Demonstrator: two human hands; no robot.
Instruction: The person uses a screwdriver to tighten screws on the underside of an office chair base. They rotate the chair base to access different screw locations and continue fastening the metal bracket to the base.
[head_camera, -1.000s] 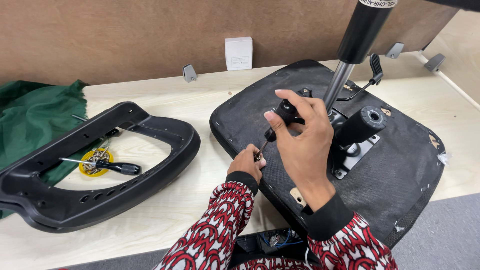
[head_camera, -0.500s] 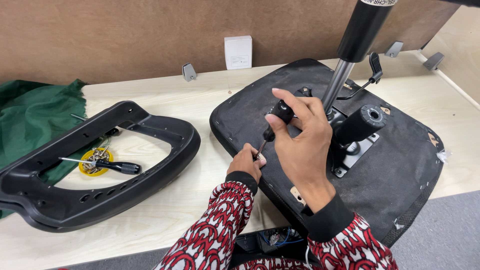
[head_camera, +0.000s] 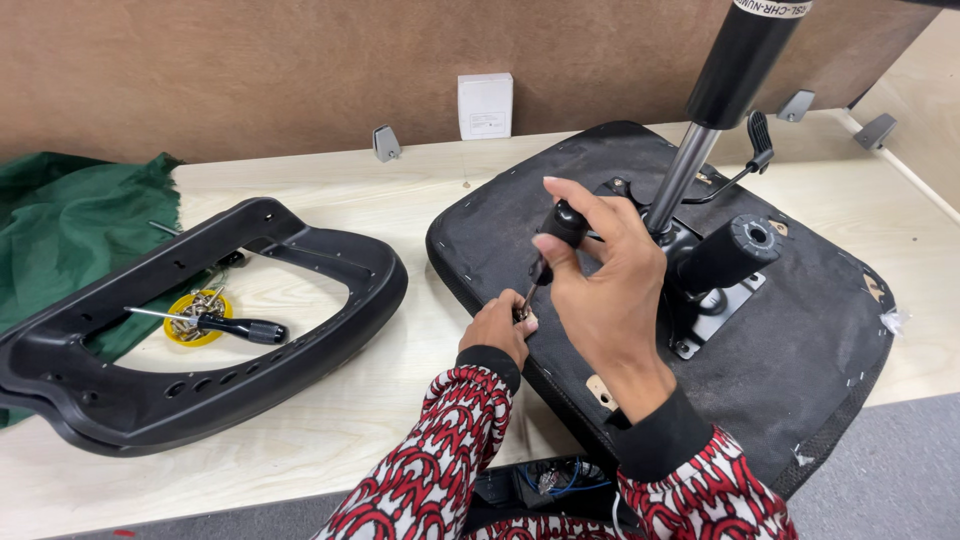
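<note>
Screwdriver (head_camera: 553, 245), black-handled: stands near upright, slightly tilted, tip down at the near-left edge of the chair seat underside (head_camera: 800, 370).
Right hand (head_camera: 605, 290): fingers curled round the screwdriver's handle, thumb on the side facing the camera.
Left hand (head_camera: 497, 325): fingertips pinched together at the screwdriver's tip; what they grip, probably a screw, is too small to tell.
Chair seat underside: black fabric-covered pan, lying upside down on the pale wooden table (head_camera: 400, 210), its near-right corner overhanging the edge.
Metal mechanism plate (head_camera: 715, 310): fixed at the seat's centre, carrying a gas-lift column (head_camera: 715, 100) that rises out of view, a black knob (head_camera: 730, 250) and a thin lever (head_camera: 745, 160).
Black plastic chair frame (head_camera: 200, 330): loop-shaped, flat on the table, well apart to the left.
Second screwdriver (head_camera: 215, 323): lies inside the frame's opening, its shaft across a small yellow dish of screws (head_camera: 195, 318).
Green cloth (head_camera: 70, 225): bunched at far left, partly under the frame.
White box (head_camera: 485, 105): against the brown back wall.
</note>
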